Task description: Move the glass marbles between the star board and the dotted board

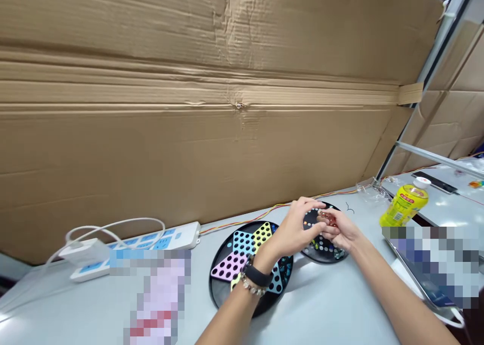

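Note:
My right hand (343,230) is turned palm up and cups several reddish marbles (328,218). Close beside it, my left hand (297,227) reaches across with thumb and fingers apart; its thumb tip is near the marbles. A dark band and a beaded bracelet circle the left wrist. Under my left forearm lies a round black Chinese checkers board (217,279) with a pastel star full of holes; dark blue marbles sit along its right side. A second round black tray (316,256) with pale dots and some coloured pieces is below both hands, partly covered by them.
Cardboard (189,153) walls off the table's back. A power strip (185,235) with white cables and a blurred-out pinkish item (161,289) lie left. On the right stand a yellow drink bottle (406,204) and a partly blurred tablet-like device (434,289). Thin wires run along the back.

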Demonstrator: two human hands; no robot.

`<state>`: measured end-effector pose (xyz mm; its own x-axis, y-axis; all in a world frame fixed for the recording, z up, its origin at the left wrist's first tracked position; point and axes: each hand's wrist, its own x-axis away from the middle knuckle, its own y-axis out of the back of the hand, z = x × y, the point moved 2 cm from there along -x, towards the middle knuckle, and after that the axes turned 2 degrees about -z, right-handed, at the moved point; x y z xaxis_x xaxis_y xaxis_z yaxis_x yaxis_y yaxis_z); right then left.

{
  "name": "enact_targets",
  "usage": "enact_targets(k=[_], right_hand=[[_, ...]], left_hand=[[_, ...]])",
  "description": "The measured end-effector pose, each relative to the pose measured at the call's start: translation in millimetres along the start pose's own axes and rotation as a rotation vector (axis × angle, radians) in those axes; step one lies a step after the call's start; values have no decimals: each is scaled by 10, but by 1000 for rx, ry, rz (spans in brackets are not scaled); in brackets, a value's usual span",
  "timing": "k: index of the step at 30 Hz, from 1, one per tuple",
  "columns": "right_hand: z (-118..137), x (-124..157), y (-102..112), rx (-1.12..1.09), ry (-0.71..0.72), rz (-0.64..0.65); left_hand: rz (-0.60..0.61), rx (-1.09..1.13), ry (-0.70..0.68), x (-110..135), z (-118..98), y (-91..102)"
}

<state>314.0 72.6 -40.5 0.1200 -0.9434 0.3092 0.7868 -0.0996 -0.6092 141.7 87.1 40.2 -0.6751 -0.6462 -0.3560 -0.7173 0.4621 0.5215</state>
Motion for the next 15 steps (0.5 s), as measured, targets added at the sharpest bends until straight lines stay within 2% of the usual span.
enact_targets(k=[4,9,12,15], right_hand=[[-105,-68,-6,-48,10,-51],[-181,-92,20,-113,-1,-92],[-204,-96,21,-157,-9,-103],[-202,-111,18,-169,6,-105]], left_hand=[[93,3,19,24,20,-148],[174,-217,-11,69,65,-264],[198,-253,-19,78,84,-270],[142,-231,-54,61,83,-182]])
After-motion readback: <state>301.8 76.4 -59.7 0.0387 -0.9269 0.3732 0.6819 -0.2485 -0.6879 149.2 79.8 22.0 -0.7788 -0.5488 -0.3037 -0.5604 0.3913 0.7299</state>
